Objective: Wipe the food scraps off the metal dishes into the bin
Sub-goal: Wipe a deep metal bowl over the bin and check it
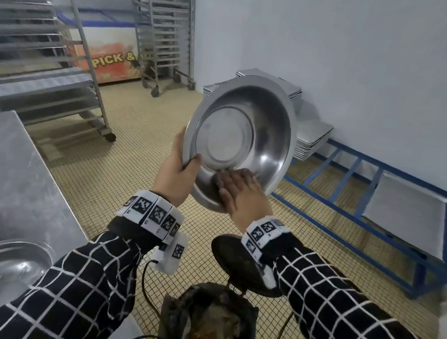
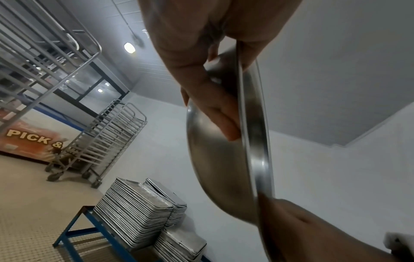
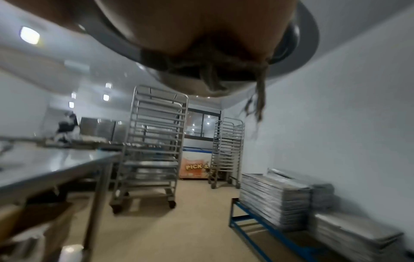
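Note:
A round metal bowl [image 1: 247, 133] is held up on edge above the floor, its inside facing me. My left hand [image 1: 178, 170] grips its left rim, thumb inside and fingers [image 2: 210, 106] behind on the outer wall [image 2: 215, 159]. My right hand [image 1: 241, 195] lies flat in the bowl's lower part and presses a grey cloth [image 1: 217, 181] against the metal. Frayed threads of the cloth [image 3: 224, 70] hang under the palm [image 3: 190, 26]. Below the bowl stands a bin [image 1: 210, 326] with a dark liner and brown scraps, its round dark lid [image 1: 235, 263] tipped up behind it.
A steel table [image 1: 12, 162] on the left carries more metal bowls [image 1: 3, 265]. Wheeled tray racks [image 1: 162, 26] stand behind. A low blue frame [image 1: 349, 214] along the right wall bears stacked trays [image 1: 310, 139]. Black cables [image 1: 147, 293] run over the tiled floor near the bin.

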